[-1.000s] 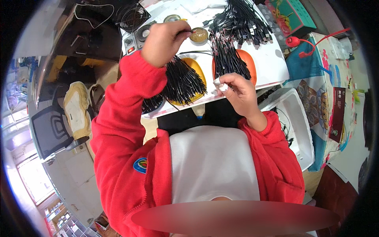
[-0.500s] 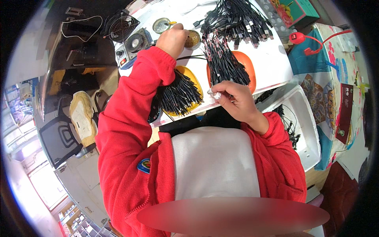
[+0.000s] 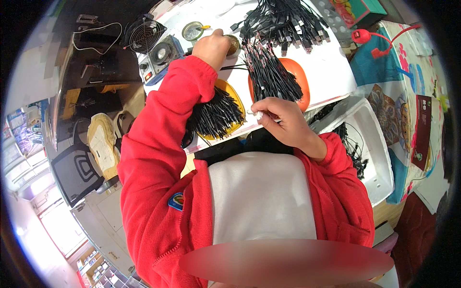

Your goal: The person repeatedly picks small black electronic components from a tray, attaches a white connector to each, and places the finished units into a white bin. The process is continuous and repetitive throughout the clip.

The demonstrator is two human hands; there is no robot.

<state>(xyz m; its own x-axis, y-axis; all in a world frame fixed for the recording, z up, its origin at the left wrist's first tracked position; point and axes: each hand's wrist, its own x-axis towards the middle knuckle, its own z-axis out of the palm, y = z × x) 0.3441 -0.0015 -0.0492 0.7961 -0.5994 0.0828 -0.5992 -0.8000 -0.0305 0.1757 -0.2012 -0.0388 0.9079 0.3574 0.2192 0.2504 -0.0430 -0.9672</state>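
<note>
My left hand [image 3: 212,49] is closed over the table, right beside a small round tin [image 3: 234,46] with brown contents. Its fingertips point away and are hidden, so what they grip does not show. My right hand [image 3: 288,122] pinches a small crumpled white piece [image 3: 259,115] at the table's near edge. Between the hands lies a thick bundle of black cables [image 3: 266,72], partly across an orange tray [image 3: 300,79]. Below my left wrist, another black cable bundle [image 3: 216,115] rests on a yellow tray [image 3: 236,128].
Black cables with USB plugs [image 3: 288,24] cover the far side of the white table [image 3: 331,72]. A second round tin [image 3: 192,31], a small device with a fan [image 3: 163,54] and a black fan [image 3: 145,34] stand at left. A white foam box [image 3: 382,168] with cables is at right.
The view has shifted slightly. My right hand has moved a little to the left with the white piece; my left hand stays by the tin, still closed.
</note>
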